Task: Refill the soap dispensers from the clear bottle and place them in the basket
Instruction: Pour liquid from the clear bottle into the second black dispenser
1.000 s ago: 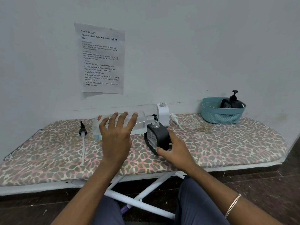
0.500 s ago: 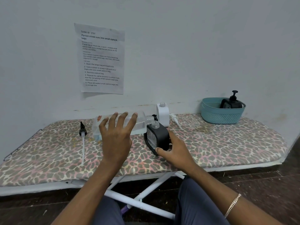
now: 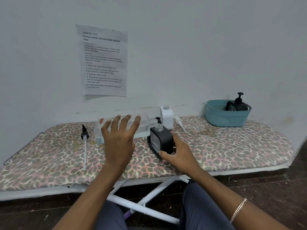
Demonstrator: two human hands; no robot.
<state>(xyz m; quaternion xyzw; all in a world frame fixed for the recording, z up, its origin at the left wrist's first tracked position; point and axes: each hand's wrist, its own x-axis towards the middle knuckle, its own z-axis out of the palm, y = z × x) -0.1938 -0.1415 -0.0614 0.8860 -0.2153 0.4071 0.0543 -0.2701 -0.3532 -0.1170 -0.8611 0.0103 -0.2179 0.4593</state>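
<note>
The leopard-print ironing board carries a teal basket at its far right, containing one capped black dispenser. The left hand grasps the clear bottle, held horizontal, neck at the open mouth of the black soap dispenser, which the right hand grips, tilted.

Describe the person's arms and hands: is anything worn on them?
Both the left hand and the right hand are bare: no gloves, no rings in sight. No sleeves show on the forearms. A thin, pale metal chain bracelet circles the right wrist.
</note>
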